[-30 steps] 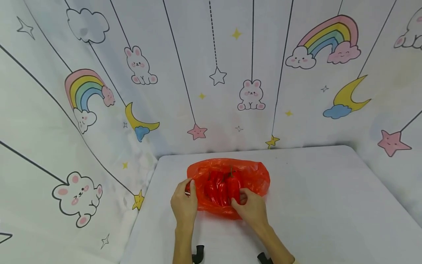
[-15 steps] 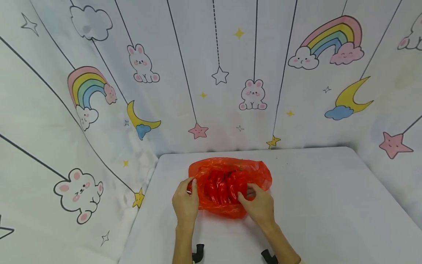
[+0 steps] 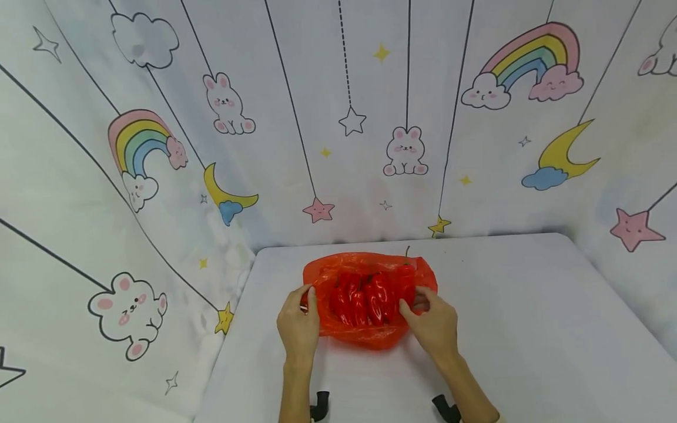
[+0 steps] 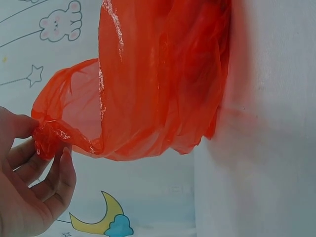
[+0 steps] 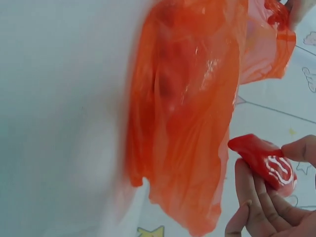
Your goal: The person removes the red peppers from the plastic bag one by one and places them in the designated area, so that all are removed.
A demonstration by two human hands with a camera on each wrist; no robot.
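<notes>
A red plastic bag lies open on the white table, with several glossy red chili peppers side by side in its mouth. At the bag's left edge, my left hand pinches a bunched part of the plastic, which the left wrist view shows between thumb and fingers. My right hand holds one red chili pepper over the bag's right part, its green stem pointing up. In the right wrist view that pepper sits between thumb and fingers, apart from the bag's wall. The bag hides the other peppers' lower parts.
The white table extends to the right of the bag. A white cloth backdrop printed with rabbits, stars and rainbows stands behind and at the sides. Dark curved pieces show near each wrist at the bottom.
My right hand has moved right with its chili pepper, away from the row of other peppers, which now show more fully. The left hand stays at the bag's left edge.
</notes>
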